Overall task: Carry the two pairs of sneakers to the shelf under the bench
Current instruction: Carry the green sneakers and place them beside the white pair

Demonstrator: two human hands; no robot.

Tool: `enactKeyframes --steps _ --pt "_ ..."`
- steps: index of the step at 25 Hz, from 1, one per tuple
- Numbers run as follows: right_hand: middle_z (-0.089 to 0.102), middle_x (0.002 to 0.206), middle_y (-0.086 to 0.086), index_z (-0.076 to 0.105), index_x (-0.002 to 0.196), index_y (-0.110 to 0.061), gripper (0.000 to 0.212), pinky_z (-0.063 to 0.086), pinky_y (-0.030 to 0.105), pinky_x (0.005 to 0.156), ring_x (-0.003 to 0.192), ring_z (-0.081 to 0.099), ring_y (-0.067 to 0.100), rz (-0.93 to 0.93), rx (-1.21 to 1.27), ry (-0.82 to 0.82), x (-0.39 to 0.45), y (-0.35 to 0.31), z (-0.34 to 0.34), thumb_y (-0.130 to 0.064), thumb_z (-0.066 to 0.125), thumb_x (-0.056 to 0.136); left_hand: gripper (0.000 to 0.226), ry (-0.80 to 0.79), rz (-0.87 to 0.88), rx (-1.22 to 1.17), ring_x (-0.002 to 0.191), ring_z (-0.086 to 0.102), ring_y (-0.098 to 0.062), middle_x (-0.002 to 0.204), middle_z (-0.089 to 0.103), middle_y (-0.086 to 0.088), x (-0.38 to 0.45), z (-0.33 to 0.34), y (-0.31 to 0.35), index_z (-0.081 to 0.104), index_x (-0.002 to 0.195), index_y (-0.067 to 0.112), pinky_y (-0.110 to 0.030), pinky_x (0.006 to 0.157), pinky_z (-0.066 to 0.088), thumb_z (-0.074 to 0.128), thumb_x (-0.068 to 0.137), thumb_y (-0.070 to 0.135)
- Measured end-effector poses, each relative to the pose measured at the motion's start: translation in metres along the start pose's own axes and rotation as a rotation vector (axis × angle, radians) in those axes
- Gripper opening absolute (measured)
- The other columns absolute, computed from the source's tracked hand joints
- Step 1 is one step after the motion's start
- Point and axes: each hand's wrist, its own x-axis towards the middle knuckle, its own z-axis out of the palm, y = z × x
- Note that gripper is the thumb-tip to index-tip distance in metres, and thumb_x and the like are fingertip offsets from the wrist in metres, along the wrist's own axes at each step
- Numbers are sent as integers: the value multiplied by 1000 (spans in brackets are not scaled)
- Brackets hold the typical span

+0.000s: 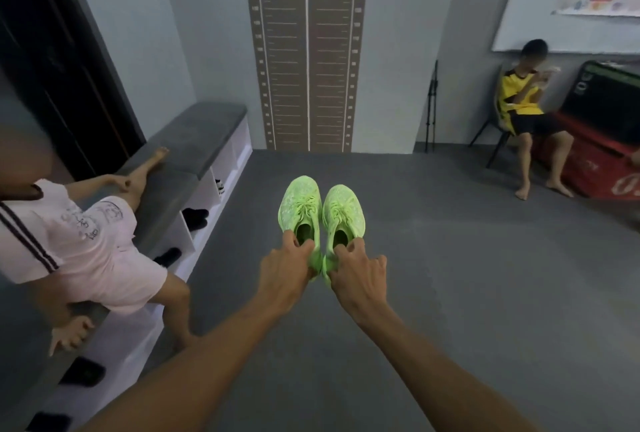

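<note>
A pair of bright neon-green sneakers is side by side in the middle of the view, toes pointing away from me. My left hand (285,270) pinches the heel collar of the left sneaker (300,204). My right hand (358,274) pinches the heel of the right sneaker (344,211). Whether the soles touch the grey floor I cannot tell. The grey-cushioned bench (195,140) runs along the left wall, with white shelf compartments (207,189) under it holding dark shoes (195,216). No second pair of sneakers is in sight.
A person in pale pink clothes (90,244) lies across the near part of the bench, one leg hanging over the shelf front. Another person in a yellow shirt (519,102) sits on a chair at the right beside a red box (588,168). Grey carpet (450,258) lies between.
</note>
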Motion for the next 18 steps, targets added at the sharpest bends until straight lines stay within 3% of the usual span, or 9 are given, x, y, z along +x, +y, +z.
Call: enactKeyframes --steps 8,18 --pt "46 106 1 56 90 -24 12 34 35 66 64 43 19 -72 14 -20 279 22 69 -20 64 81 31 20 -66 -48 57 52 -26 102 35 -5 274 45 -51 43 101 23 -35 52 46 69 85 31" --pt "53 95 1 60 80 -22 18 36 34 59 65 52 20 65 14 59 611 30 167 -21 75 69 42 -53 7 -78 72 59 -34 112 38 -8 609 92 -124 43 115 25 -42 64 53 67 85 40"
